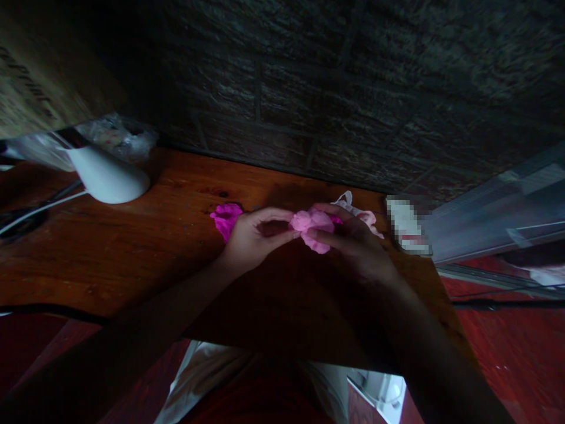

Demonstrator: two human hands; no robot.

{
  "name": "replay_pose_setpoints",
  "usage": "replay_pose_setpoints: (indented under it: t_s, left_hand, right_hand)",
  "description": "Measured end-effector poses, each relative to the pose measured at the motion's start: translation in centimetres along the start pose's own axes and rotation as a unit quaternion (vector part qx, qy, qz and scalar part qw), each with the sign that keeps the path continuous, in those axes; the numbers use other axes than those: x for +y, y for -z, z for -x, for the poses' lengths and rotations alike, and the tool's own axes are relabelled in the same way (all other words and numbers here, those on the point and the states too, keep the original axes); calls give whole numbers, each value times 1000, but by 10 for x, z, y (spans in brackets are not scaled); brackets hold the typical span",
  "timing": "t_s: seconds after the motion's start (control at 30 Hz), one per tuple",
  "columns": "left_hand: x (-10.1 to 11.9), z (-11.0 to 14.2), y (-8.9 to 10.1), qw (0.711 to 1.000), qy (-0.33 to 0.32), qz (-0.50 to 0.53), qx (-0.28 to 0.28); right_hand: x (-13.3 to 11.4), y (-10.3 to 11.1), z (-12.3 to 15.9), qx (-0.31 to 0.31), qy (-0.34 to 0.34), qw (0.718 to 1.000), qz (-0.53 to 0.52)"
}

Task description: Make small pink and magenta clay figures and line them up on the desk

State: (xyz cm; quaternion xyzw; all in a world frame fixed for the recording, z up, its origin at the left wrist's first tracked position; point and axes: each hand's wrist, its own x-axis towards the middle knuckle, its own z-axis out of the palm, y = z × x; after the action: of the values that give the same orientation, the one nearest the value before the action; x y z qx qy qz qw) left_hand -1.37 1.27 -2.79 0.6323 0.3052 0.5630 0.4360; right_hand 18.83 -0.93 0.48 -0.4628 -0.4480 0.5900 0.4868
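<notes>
Between both hands, above the wooden table, is a light pink piece of ruffled, petal-like material [321,227], bunched like a flower. My left hand [253,235] pinches its left edge between thumb and fingers. From the right, my right hand [353,241] grips it, thumb across the front and fingers behind. A bright magenta crumpled piece [226,219] lies on the table just left of my left hand. Behind my right hand are pale pink and whitish scraps [359,211], partly covered by it. A bit of magenta also shows beside the right fingers.
A white cone-shaped object with a cord [108,174] stands at the left, near clear plastic bags [121,138] and a cardboard box [48,76]. A pixelated pale object [406,227] lies at the table's right end. A dark brick-patterned wall [282,88] rises behind the wooden table [176,182].
</notes>
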Motion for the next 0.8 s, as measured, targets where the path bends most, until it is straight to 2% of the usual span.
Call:
replay_pose_setpoints:
  t_s: [0.13, 0.4, 0.67, 0.8]
  left_hand:
    - [-2, 1, -1, 1000, 7, 23, 0]
    - [1, 3, 0, 997, 28, 69, -32]
    - [-1, -3, 0, 998, 55, 37, -3]
    - [2, -1, 0, 997, 65, 40, -13]
  right_hand:
    - [2, -3, -1, 13, -19, 1000, 9]
    - [1, -2, 1, 10, 3, 998, 57]
    - [-8, 1, 5, -12, 21, 994, 107]
    - [-9, -1, 5, 13, 28, 995, 91]
